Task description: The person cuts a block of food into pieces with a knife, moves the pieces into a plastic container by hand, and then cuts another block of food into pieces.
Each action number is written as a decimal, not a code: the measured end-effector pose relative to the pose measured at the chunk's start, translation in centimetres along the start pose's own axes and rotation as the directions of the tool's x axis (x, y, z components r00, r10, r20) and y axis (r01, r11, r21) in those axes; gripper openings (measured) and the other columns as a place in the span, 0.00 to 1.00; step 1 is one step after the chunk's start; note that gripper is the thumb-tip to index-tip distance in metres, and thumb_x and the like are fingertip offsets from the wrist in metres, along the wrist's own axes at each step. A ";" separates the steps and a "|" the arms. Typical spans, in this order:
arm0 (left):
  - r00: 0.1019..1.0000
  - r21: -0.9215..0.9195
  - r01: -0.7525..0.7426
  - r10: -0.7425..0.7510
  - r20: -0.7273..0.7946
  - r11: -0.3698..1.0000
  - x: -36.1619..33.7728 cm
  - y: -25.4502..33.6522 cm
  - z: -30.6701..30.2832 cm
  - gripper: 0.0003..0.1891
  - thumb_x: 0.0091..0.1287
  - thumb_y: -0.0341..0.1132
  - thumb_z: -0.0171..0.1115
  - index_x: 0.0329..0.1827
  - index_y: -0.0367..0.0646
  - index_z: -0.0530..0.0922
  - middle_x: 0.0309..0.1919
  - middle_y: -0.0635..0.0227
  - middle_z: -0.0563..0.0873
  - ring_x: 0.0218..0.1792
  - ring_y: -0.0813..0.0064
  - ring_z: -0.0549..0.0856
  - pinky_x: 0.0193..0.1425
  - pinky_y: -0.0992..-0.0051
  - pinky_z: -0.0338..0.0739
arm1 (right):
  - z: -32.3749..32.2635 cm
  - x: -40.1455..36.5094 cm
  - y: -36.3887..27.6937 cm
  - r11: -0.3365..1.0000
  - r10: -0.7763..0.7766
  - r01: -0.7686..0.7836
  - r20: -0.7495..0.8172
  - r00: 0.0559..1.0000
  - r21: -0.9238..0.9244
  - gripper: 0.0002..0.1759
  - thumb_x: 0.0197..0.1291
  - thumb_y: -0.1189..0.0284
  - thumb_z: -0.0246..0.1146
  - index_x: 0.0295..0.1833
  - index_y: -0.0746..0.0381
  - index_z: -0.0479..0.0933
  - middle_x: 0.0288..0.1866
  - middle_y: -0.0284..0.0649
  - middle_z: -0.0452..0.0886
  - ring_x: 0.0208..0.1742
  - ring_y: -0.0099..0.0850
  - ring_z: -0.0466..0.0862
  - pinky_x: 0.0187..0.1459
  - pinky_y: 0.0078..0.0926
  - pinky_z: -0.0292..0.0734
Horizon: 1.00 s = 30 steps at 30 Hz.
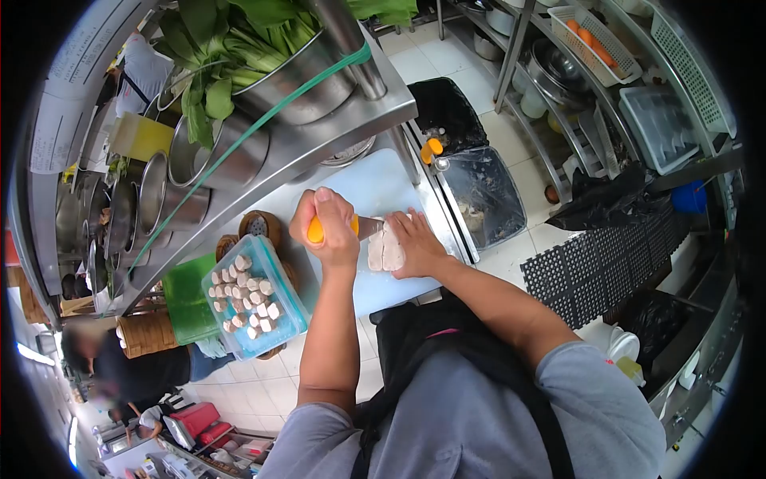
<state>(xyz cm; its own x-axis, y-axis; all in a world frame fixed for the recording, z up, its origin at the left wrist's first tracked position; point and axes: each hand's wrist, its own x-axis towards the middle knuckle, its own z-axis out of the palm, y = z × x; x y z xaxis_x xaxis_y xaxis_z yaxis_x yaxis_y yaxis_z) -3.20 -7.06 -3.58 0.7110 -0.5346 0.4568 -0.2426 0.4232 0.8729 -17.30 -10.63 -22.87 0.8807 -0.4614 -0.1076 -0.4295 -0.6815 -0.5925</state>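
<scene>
My left hand [325, 227] is wrapped round the orange handle of a knife [370, 227]. Its blade points right and meets the upper edge of a pale, speckled, taro-like block [386, 252]. A dark line runs down the block, splitting it into two parts. Over its right side lies my right hand [416, 244], fingers bent and gripping it. Beneath is a light blue cutting board [363, 290]. To the left of my left forearm, a clear plastic container [298, 318] holds several cut chunks [249, 297] of similar pale food.
A steel shelf [319, 140] overhangs the board, carrying a metal pot [299, 92] of leafy greens. Another orange-handled tool [432, 150] rests at the counter's right edge, beside black bins [491, 195]. A green board [190, 299] lies left of the container; a person [136, 363] stands beyond.
</scene>
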 end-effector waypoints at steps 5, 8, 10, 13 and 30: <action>0.988 -0.229 0.141 -0.153 -0.036 0.963 2.5 -0.6 -5.9 0.21 0.84 0.42 0.55 0.29 0.47 0.65 0.16 0.72 0.67 0.17 0.79 0.64 0.25 0.74 0.64 | -0.2 -0.2 0.0 1.000 -0.019 0.019 0.015 1.000 0.003 0.75 0.37 0.50 0.82 0.89 0.63 0.49 0.86 0.54 0.57 0.88 0.64 0.50 0.89 0.57 0.42; 0.973 -0.196 0.129 -0.162 -0.163 0.972 0.5 1.2 -7.6 0.20 0.84 0.41 0.53 0.29 0.46 0.64 0.15 0.72 0.66 0.17 0.79 0.64 0.25 0.74 0.65 | -0.1 -0.1 0.2 1.000 -0.021 0.021 0.035 0.999 0.020 0.75 0.38 0.50 0.82 0.89 0.63 0.49 0.87 0.54 0.55 0.89 0.63 0.49 0.89 0.57 0.41; 0.989 -0.238 -0.089 0.114 0.094 0.967 -2.2 3.5 -7.8 0.20 0.84 0.37 0.53 0.29 0.44 0.64 0.17 0.70 0.67 0.17 0.77 0.64 0.24 0.71 0.65 | -0.6 0.3 0.4 0.999 -0.038 0.037 0.041 0.998 0.014 0.75 0.38 0.50 0.82 0.89 0.63 0.48 0.88 0.53 0.54 0.89 0.63 0.48 0.89 0.57 0.41; 0.973 -0.191 -0.173 0.198 0.118 0.966 -3.8 7.7 -8.5 0.18 0.83 0.35 0.52 0.30 0.44 0.64 0.17 0.69 0.68 0.17 0.76 0.64 0.24 0.70 0.66 | -1.3 0.3 1.1 0.997 -0.080 0.080 0.116 0.990 0.005 0.76 0.38 0.51 0.83 0.89 0.62 0.48 0.89 0.53 0.52 0.89 0.63 0.47 0.89 0.57 0.42; 0.897 0.500 0.442 -0.367 -0.247 0.745 -17.9 14.5 -20.2 0.10 0.79 0.33 0.65 0.51 0.33 0.86 0.42 0.60 0.88 0.35 0.75 0.85 0.42 0.75 0.81 | -3.9 6.7 -3.4 0.897 -0.047 0.205 0.378 0.925 -0.392 0.78 0.35 0.49 0.83 0.91 0.53 0.46 0.88 0.53 0.56 0.91 0.56 0.47 0.78 0.88 0.40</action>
<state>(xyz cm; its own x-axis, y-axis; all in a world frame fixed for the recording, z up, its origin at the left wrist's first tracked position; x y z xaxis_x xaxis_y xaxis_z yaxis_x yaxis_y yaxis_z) -6.11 23.39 -2.52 0.8899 -0.4537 0.0473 -0.1961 -0.2869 0.9377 -10.69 -13.66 -18.52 0.9099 -0.1802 -0.3737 -0.2826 -0.9287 -0.2402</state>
